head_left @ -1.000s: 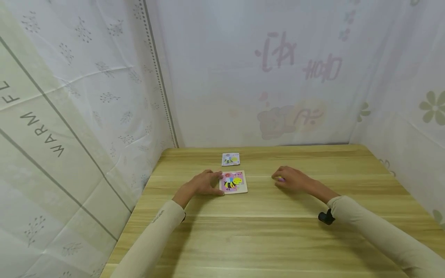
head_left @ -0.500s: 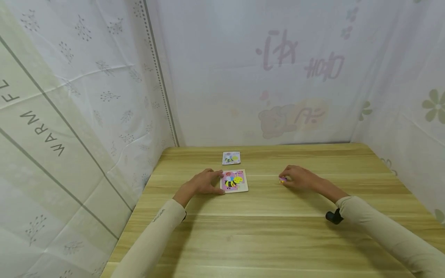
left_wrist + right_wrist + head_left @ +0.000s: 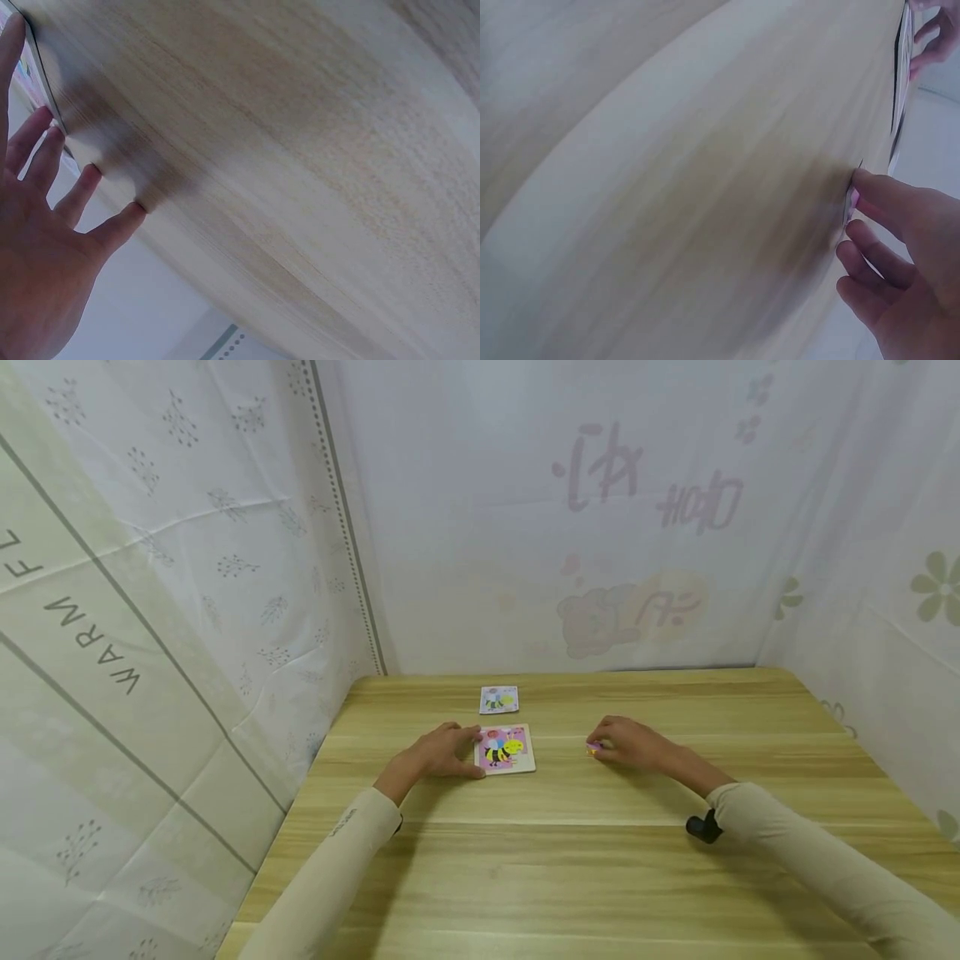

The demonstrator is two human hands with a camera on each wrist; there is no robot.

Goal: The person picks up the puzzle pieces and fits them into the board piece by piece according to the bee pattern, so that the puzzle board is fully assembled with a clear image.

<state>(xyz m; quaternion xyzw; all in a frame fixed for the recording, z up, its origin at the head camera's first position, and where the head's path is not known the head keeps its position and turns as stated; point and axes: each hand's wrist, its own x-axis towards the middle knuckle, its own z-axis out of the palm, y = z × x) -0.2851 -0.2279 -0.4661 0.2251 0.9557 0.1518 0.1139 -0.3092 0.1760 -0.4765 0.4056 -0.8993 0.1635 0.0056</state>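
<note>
A square wooden bee puzzle board [image 3: 504, 750] lies on the table, printed pink, yellow and black, with a pale bare area at its lower right. At its left edge rests my left hand [image 3: 437, 752], thumb near the lower corner and a fingertip near the upper one. In the left wrist view the left hand's [image 3: 49, 240] fingers are spread and fairly straight, some touching the table. My right hand [image 3: 633, 745] pinches a small purple and yellow puzzle piece [image 3: 594, 748] between thumb and fingers, right of the board. Most of the piece is hidden by the fingers.
Behind the board lies a smaller card [image 3: 498, 700] with a similar bee picture. The wooden table [image 3: 510, 877] meets hanging printed curtains [image 3: 480, 568] at the back and sides.
My right hand shifted right, showing more of the puzzle piece, then came back left with it still pinched. The left hand and the board have stayed in place.
</note>
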